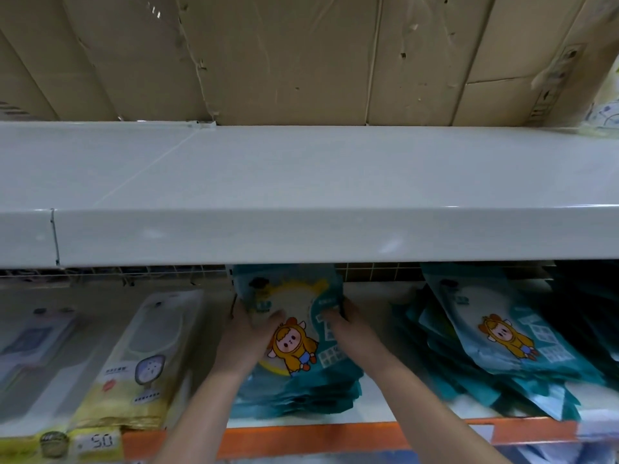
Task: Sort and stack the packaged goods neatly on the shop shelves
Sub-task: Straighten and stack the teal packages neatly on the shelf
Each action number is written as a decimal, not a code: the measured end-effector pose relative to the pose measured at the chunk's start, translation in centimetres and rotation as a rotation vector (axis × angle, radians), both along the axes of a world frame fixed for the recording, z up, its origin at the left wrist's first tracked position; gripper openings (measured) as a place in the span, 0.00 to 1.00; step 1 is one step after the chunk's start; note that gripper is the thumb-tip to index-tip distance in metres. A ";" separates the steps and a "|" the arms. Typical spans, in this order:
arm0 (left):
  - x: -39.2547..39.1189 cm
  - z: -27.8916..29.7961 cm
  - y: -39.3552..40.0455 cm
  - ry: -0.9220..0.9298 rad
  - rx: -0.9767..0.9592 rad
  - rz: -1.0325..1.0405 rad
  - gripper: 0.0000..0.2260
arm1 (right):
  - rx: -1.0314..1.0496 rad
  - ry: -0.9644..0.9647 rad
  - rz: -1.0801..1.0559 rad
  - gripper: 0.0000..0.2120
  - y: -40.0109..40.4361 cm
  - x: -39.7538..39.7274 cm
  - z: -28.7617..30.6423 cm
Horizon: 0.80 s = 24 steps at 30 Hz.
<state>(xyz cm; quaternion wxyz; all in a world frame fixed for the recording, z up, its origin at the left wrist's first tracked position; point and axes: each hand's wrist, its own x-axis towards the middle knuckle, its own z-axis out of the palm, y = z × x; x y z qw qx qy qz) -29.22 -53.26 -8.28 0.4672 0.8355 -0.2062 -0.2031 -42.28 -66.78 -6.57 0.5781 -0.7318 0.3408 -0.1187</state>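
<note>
Head view: we look under a grey upper shelf.
Left hand: grips the teal packet at its left edge.
Right hand: grips its right edge.
Packet position: atop the middle teal stack, lower shelf.
Packet label: cartoon child, yellow hood; text blurred.
Price tag: we read "5.0".

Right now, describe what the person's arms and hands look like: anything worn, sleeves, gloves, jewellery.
Both forearms are bare as far as the bottom of the picture; no sleeve shows. The left hand and the right hand wear no gloves. No watch, bracelet or ring can be seen, though the picture is somewhat blurred and the fingertips are partly hidden.
</note>
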 end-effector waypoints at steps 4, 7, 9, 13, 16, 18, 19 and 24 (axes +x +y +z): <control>-0.3 -1.2 0.0 0.050 0.242 -0.014 0.47 | -0.078 0.162 0.010 0.23 -0.1 0.3 -1.6; 0.2 -1.5 0.3 0.207 0.070 -0.007 0.36 | -0.001 0.055 -0.059 0.12 -0.3 -0.2 -1.9; 0.5 -2.1 0.7 0.253 0.048 0.013 0.36 | -0.005 0.044 -0.113 0.11 -0.2 -0.6 -2.1; 0.8 -2.1 0.6 0.242 0.020 -0.008 0.34 | -0.185 0.137 -0.140 0.14 0.4 -0.8 -2.9; 1.1 -1.9 0.1 0.220 0.008 -0.073 0.33 | -0.207 0.125 -0.180 0.14 0.9 -0.8 -3.2; 1.0 -2.0 -0.3 0.183 0.028 -0.089 0.26 | -0.160 0.121 -0.169 0.15 1.4 -0.6 -3.5; 0.9 -1.9 -0.4 0.170 0.046 -0.080 0.27 | -0.131 0.130 -0.157 0.16 1.6 -0.5 -3.6; 1.2 -2.6 -0.1 0.192 0.059 -0.069 0.41 | -0.068 0.175 -0.122 0.18 1.4 -0.4 -3.7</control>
